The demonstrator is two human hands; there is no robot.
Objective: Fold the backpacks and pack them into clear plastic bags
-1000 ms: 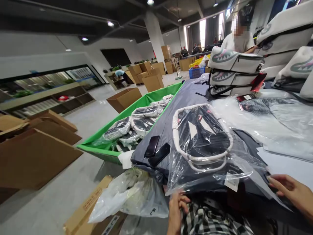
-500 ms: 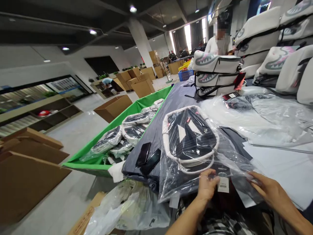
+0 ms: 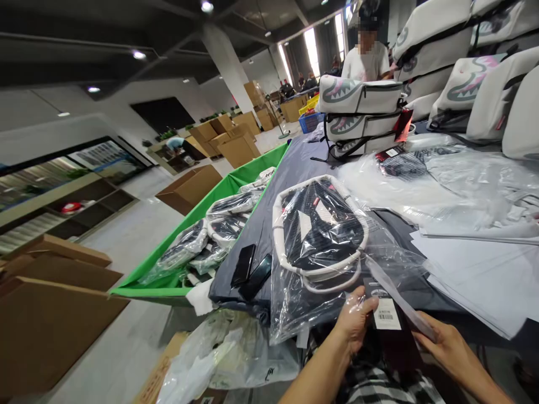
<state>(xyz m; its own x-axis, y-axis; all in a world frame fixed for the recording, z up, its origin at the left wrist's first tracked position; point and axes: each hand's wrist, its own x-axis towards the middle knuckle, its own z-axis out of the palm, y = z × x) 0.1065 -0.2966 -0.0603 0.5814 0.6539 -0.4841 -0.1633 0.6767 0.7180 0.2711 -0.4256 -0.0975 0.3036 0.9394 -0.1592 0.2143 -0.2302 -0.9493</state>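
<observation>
A dark backpack with white trim (image 3: 320, 224) lies inside a clear plastic bag (image 3: 290, 314) on the table's near edge. My left hand (image 3: 355, 321) is closed on the bag's near edge. My right hand (image 3: 442, 345) pinches a whitish strip of the bag's opening and holds it off the table. Between my hands hangs a dark tag with a white barcode label (image 3: 386, 314). The tag's lower end lies over my checked clothing.
Two phones (image 3: 244, 266) lie left of the backpack. A green bin (image 3: 147, 293) beside the table holds several bagged backpacks. White sheets (image 3: 475, 280) and clear bags (image 3: 463, 191) cover the right side. Pale backpacks (image 3: 362, 95) are stacked behind; a person (image 3: 364, 62) stands there.
My right hand has moved left towards my left hand, drawing the bag's edge into a narrow strip. The tag and its barcode now show more fully. The view has shifted slightly.
</observation>
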